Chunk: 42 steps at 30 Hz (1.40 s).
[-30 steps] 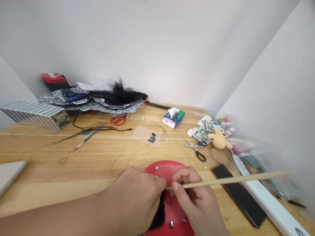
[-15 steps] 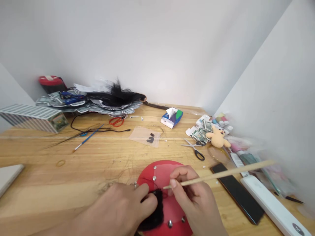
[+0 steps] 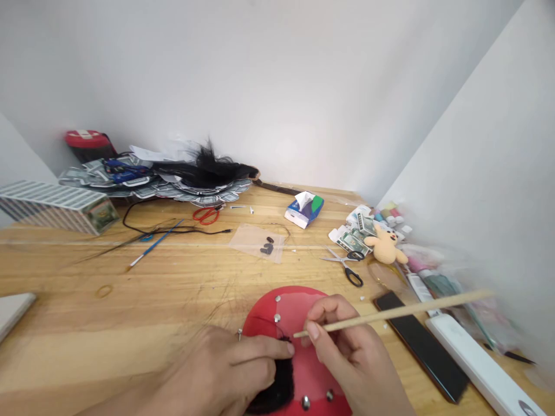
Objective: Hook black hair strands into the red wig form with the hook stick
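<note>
Left hand [image 3: 221,372] fingers [image 3: 264,349] clamped on black hair tuft [image 3: 277,386]. Right hand [image 3: 353,358] fingers [image 3: 313,330] pinch wooden stick [image 3: 390,314], tip at tuft's 1 o'clock. We note left index now stretched toward tip and more of red dome [image 3: 295,306] uncovered. Tuft stays pinned at dome's 7 o'clock, near worktop [image 3: 130,323] front edge, so hold unchanged. We count four studs [image 3: 277,299], two scissors: red pair [image 3: 207,214], black-handled pair [image 3: 349,268]. One phone [image 3: 420,341].
</note>
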Motion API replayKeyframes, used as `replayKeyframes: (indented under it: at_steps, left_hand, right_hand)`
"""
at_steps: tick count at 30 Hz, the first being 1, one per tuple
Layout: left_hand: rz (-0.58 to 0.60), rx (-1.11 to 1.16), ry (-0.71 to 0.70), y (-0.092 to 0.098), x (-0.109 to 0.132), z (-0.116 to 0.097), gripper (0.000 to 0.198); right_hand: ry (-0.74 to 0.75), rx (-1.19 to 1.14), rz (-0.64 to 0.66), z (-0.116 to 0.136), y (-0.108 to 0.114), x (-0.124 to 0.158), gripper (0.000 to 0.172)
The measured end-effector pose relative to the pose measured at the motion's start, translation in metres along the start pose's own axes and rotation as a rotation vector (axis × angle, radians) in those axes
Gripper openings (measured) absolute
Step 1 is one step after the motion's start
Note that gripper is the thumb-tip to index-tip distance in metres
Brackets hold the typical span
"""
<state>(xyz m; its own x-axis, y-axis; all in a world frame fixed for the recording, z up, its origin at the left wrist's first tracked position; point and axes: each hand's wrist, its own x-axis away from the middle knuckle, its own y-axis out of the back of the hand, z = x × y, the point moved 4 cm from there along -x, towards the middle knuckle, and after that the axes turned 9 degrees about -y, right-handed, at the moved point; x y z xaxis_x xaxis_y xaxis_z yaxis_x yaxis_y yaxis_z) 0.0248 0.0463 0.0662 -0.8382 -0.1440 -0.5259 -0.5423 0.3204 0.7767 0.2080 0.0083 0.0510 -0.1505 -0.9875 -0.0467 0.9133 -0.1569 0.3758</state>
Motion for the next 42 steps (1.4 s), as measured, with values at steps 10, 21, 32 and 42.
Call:
replayKeyframes:
  at_steps: [10,21,32,42]
  left_hand:
    - [-0.123,0.361,0.226,0.000,0.000,0.009,0.021]
    - [-0.150,0.467,0.290,-0.002,0.002,0.013,0.021]
    - [-0.300,1.165,0.738,-0.038,0.026,0.040,0.034]
    - [-0.329,1.191,0.791,-0.035,0.025,0.039,0.035]
  right_hand:
    - [-0.011,0.011,0.160,0.001,0.006,0.005,0.014]
    - [0.136,0.096,0.073,0.009,0.003,0.006,0.015]
    - [0.047,0.061,-0.007,0.003,0.005,0.005,0.016]
    - [0.115,0.092,-0.041,0.004,0.000,0.010,0.017]
